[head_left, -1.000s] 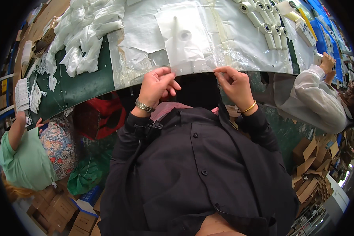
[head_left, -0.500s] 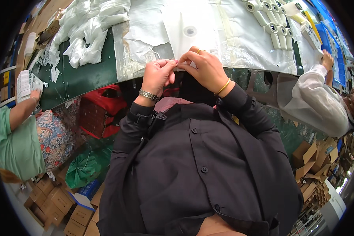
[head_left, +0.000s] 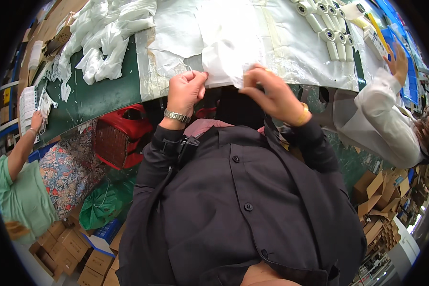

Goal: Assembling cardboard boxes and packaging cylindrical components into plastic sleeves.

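Note:
In front of me lies thin, translucent white plastic film (head_left: 221, 59), its near edge raised at the table's edge. My left hand (head_left: 185, 93) is closed in a pinch at the film's left side. A thin whitish bit shows at its fingertips, too small to name. My right hand (head_left: 274, 95) is blurred by motion, thumb and fingers together on the film's near right corner. Glare washes out the middle of the film.
White plastic bags (head_left: 105, 52) are heaped at the left on the green table (head_left: 105, 93). White cylindrical-headed parts with handles (head_left: 336, 43) stand in rows at the right. A co-worker in green (head_left: 26, 190) handles white pieces at left; another in white (head_left: 383, 109) reaches toward blue bins (head_left: 405, 62).
My hands have moved apart; the right swung right and slightly down, drawing the film with it. The round dark spot beneath the film is now veiled. The right co-worker's hand has risen.

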The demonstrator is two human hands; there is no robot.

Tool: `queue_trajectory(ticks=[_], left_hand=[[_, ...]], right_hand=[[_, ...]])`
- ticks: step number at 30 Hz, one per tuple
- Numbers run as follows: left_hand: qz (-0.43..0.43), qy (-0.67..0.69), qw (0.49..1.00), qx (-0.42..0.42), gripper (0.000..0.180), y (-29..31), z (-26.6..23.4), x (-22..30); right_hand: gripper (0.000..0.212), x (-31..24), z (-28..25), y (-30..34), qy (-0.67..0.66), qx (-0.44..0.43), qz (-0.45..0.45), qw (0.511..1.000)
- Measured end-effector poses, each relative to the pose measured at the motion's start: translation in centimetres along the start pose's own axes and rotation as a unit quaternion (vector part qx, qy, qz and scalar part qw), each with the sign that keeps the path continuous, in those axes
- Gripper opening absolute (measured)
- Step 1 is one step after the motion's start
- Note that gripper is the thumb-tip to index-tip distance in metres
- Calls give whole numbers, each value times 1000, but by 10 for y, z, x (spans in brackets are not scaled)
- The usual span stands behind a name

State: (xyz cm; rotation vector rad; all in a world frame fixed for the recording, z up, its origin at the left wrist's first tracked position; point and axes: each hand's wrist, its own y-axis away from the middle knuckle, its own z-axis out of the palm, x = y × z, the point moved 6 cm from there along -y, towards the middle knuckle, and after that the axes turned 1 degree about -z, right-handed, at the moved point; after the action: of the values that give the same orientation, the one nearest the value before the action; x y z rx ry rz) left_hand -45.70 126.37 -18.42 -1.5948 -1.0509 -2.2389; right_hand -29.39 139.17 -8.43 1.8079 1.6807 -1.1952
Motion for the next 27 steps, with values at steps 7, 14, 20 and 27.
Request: queue_trajectory(ticks=[7, 14, 20, 27], left_hand=[[-44, -111, 991, -65, 20, 21, -22, 2], [188, -231, 954, -27, 17, 24, -34, 23], [519, -530, 671, 4, 56, 44, 23, 52], [534, -544, 647, -23, 49, 41, 36, 45]], right_hand=[[18, 93, -96, 169, -109, 17, 389, 915], [12, 52, -86, 147, 495, 131, 276, 813], [27, 44, -37, 87, 364, 174, 97, 910], [41, 10, -13, 30, 350, 155, -68, 921]])
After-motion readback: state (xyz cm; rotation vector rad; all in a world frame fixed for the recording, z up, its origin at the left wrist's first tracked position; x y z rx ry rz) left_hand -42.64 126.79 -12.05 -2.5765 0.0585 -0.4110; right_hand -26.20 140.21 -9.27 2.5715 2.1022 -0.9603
